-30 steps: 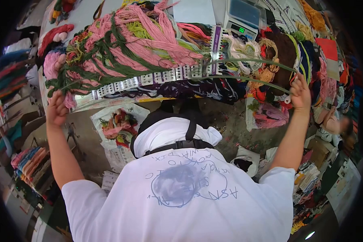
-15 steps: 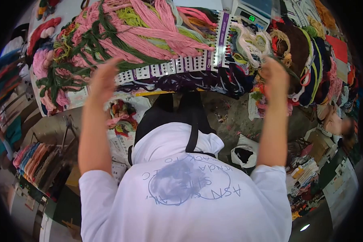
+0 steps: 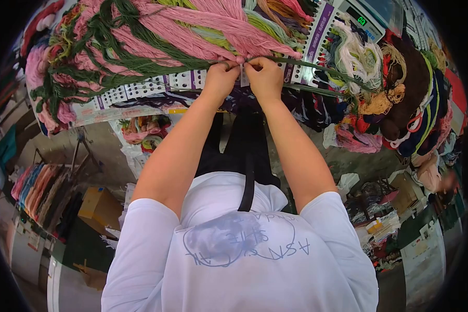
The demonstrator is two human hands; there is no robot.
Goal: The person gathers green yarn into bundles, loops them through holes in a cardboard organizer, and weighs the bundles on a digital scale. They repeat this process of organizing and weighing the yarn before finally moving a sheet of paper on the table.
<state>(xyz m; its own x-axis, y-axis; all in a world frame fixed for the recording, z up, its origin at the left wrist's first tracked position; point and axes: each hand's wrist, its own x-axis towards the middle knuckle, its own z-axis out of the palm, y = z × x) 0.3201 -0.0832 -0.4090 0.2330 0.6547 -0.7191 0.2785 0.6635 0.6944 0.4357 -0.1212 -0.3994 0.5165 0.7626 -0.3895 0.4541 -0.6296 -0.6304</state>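
My left hand [image 3: 222, 80] and my right hand [image 3: 264, 78] are close together at the lower edge of a pile of pink yarn [image 3: 192, 39]. Both pinch dark green yarn [image 3: 151, 66] at a hole of the white and purple punched card strip [image 3: 197, 79]. Strands of the green yarn run out to the left over the pink bundles and to the right past my right hand across the card. Pink knotted ends lie between my fingertips. The exact grip of the fingertips is partly hidden.
A digital scale [image 3: 360, 21] stands at the upper right, beside white and pale green yarn [image 3: 356, 57]. Brown and dark blue yarns hang farther right. Dark purple yarn [image 3: 296, 106] lies along the table's front edge. Hanging skeins [image 3: 41, 192] are at the lower left.
Both hands have come inward from far apart and closed on the green yarn. Green strands now stretch to the right over the card. The view has shifted slightly.
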